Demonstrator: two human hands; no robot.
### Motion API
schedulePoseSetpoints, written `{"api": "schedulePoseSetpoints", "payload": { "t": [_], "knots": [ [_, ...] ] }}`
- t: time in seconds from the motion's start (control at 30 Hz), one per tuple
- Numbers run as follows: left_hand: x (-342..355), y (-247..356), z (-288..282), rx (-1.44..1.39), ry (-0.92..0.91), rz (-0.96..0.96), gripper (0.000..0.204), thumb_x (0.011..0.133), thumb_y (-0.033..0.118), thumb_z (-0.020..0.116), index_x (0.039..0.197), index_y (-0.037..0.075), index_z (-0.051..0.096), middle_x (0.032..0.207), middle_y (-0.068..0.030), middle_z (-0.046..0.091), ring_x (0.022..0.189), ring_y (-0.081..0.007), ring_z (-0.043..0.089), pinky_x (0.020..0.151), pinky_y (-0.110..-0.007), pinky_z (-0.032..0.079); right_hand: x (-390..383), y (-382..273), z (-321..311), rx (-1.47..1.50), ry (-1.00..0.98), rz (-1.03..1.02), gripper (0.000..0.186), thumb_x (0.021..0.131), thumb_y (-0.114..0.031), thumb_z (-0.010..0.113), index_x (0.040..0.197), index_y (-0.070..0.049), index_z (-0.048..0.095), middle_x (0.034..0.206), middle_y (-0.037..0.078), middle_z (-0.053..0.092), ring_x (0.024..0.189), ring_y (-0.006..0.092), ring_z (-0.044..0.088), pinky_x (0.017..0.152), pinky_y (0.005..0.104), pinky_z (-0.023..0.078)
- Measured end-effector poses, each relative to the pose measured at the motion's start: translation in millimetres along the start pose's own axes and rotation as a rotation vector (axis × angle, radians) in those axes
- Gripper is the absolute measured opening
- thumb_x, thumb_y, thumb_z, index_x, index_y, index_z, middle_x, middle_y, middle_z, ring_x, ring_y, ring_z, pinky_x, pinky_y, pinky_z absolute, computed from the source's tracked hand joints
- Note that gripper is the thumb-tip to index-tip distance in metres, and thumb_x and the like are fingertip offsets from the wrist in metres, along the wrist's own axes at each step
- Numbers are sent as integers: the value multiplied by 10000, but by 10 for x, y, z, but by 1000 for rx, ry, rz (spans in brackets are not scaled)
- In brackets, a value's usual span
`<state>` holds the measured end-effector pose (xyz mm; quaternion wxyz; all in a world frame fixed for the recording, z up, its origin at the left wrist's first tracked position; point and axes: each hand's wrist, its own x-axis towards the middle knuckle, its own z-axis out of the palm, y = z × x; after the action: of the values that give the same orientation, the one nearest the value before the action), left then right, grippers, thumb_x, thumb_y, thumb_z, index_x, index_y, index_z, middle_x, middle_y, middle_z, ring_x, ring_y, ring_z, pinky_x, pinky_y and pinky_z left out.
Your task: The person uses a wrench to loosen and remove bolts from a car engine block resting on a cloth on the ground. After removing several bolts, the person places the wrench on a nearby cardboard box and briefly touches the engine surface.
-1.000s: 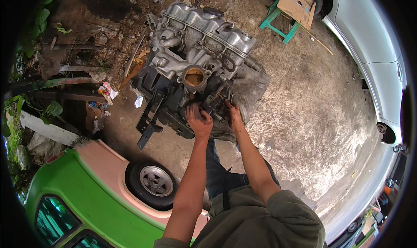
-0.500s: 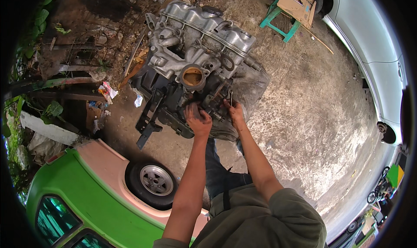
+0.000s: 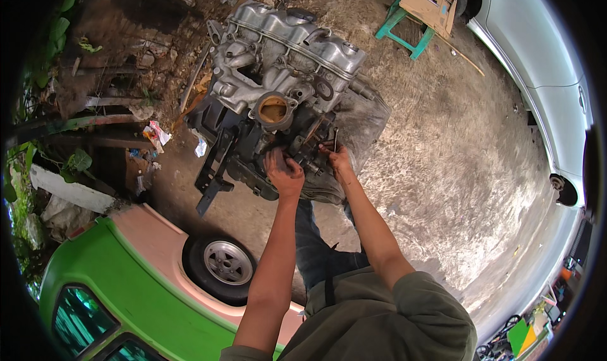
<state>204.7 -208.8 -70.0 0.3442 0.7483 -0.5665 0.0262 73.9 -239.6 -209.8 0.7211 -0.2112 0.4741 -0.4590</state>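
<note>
– Where does the engine (image 3: 281, 83) sit?
– On the concrete ground (image 3: 442, 171), in front of the person, its round opening (image 3: 274, 110) facing up.
– And the left hand (image 3: 284, 172) and right hand (image 3: 337, 159)?
– Apart. The right pinches a slim metal tool (image 3: 336, 136) by the engine's dark lower parts; the left curls against them, but I cannot tell whether it grips anything.

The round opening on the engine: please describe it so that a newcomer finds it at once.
Look at the big metal engine in the upper middle of the picture. Just beyond the left hand is the round opening. It is wide, with a tan-brown inside, unlike the grey metal around it.
</note>
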Motion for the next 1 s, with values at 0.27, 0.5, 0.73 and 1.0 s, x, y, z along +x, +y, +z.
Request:
{"api": "schedulePoseSetpoints", "payload": {
  "t": [0.27,0.5,0.73,1.0],
  "knots": [
    [-20,21,-7,3,7,-3,187,805,112,403,850,-42,500,772,-211,463,731,-396,453,758,-526,399,65,121,2,6,101,86,266,862,-191,683,920,47,580,868,104,632,729,196,614,666,318,484],
    [-16,-26,22,-7,-29,13,133,796,85,397,812,-28,465,755,-200,441,710,-376,429,743,-522,397,13,69,180,-6,223,232,347,907,-276,640,951,45,517,872,114,628,719,186,617,585,293,456],
    [-24,0,-12,-44,-67,-28,192,766,50,399,882,-54,512,757,-218,464,715,-399,446,736,-535,402,46,90,51,54,110,82,142,793,67,516,933,57,501,973,171,634,775,218,649,617,290,501],
    [-31,-14,26,50,18,52,200,772,50,398,888,-66,512,777,-249,471,734,-429,462,743,-547,408,-59,67,109,35,63,279,395,862,-257,630,1114,2,469,892,103,649,721,197,611,648,311,485]
  ]
}}
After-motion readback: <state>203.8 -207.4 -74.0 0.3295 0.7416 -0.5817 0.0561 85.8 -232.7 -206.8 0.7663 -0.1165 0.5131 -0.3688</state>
